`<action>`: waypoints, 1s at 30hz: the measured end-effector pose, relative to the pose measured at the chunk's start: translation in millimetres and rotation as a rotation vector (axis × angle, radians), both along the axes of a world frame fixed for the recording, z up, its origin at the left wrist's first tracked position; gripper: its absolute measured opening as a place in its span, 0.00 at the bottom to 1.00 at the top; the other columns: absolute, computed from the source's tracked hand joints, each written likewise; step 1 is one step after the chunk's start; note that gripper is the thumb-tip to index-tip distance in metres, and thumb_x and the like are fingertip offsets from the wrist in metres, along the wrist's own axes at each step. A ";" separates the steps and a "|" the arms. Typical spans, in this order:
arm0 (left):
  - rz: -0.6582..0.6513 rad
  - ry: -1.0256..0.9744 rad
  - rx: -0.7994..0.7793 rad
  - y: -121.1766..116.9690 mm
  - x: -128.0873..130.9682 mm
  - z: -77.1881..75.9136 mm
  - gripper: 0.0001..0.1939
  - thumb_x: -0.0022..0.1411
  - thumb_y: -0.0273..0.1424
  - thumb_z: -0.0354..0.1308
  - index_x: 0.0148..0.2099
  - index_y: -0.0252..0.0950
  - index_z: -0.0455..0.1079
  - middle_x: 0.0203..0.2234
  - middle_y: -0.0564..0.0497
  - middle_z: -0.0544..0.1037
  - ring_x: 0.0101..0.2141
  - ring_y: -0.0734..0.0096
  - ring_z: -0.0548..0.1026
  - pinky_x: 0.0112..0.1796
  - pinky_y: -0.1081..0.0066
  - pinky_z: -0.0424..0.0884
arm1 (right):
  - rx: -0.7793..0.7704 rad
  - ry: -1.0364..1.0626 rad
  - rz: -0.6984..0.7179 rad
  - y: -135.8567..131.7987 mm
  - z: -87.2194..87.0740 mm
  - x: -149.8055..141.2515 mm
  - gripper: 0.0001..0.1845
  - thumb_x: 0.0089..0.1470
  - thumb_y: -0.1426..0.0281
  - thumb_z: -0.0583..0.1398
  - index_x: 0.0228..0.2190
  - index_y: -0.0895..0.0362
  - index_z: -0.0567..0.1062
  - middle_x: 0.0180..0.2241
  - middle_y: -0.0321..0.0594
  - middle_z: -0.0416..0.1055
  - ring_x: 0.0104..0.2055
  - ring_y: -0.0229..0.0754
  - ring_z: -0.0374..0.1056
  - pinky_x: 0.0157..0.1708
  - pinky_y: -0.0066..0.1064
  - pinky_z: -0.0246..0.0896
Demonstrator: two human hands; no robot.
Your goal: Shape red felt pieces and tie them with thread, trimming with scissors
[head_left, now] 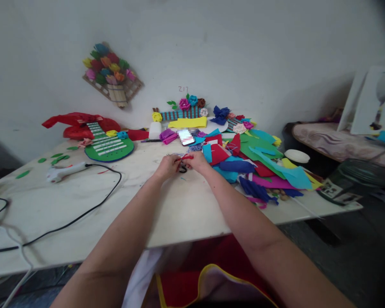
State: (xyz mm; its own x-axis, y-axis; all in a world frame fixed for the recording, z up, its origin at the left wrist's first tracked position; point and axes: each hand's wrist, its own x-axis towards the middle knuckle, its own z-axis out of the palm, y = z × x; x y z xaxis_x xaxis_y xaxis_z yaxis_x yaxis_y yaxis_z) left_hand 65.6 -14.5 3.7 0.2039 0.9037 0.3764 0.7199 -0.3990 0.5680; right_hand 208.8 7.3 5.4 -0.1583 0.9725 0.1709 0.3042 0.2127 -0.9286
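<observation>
Over the middle of the white table, my two hands meet at a small strip of red crepe paper. My left hand pinches its left end, and my right hand has its fingers closed on the other end. Just below the fingertips are black loops, which look like scissor handles; I cannot tell whether a finger touches them. Tangled purple thread lies behind my right hand. A phone with a lit screen rests beyond both hands.
A heap of coloured paper covers the table's right side. On the left lie a glue gun with a black cord, green paper leaves and a green guitar-shaped craft. A large glass jar stands at the right edge.
</observation>
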 end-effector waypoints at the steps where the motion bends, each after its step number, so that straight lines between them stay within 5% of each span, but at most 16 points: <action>1: 0.003 0.019 0.003 -0.6 0.5 0.6 0.11 0.54 0.28 0.47 0.32 0.33 0.72 0.16 0.52 0.72 0.20 0.73 0.70 0.27 0.75 0.66 | 0.002 -0.019 0.003 0.3 -0.3 0.8 0.04 0.40 0.76 0.59 0.23 0.61 0.75 0.13 0.31 0.65 0.15 0.33 0.60 0.17 0.25 0.59; 10: 0.031 -0.031 -0.043 -10.8 8.6 10.9 0.11 0.54 0.27 0.46 0.28 0.34 0.70 0.14 0.54 0.70 0.17 0.75 0.68 0.22 0.77 0.63 | 0.416 -0.457 -0.104 -4.0 2.1 5.1 0.08 0.44 0.70 0.58 0.28 0.59 0.76 0.26 0.39 0.73 0.30 0.39 0.66 0.30 0.28 0.58; 18: 0.147 -0.040 0.026 -1.6 12.8 -0.6 0.12 0.55 0.27 0.47 0.32 0.33 0.72 0.16 0.51 0.73 0.21 0.71 0.71 0.26 0.75 0.65 | 0.610 -0.877 -0.127 -23.1 10.8 -3.0 0.13 0.51 0.72 0.51 0.34 0.62 0.74 0.34 0.50 0.73 0.36 0.46 0.66 0.32 0.32 0.53; 25: 0.185 -0.079 0.043 -2.9 15.2 -2.0 0.12 0.52 0.26 0.47 0.32 0.32 0.72 0.20 0.48 0.75 0.24 0.70 0.72 0.27 0.75 0.66 | 0.700 -0.983 -0.057 -26.0 5.0 -10.8 0.15 0.52 0.75 0.48 0.36 0.66 0.72 0.35 0.55 0.70 0.37 0.48 0.64 0.32 0.34 0.52; 30: 0.209 -0.151 0.041 -0.2 13.1 -3.3 0.11 0.52 0.26 0.48 0.33 0.32 0.72 0.22 0.48 0.76 0.25 0.70 0.73 0.28 0.74 0.67 | 0.670 -0.865 -0.124 -22.3 -2.1 -12.9 0.14 0.53 0.74 0.49 0.35 0.63 0.72 0.35 0.51 0.71 0.39 0.47 0.64 0.34 0.33 0.53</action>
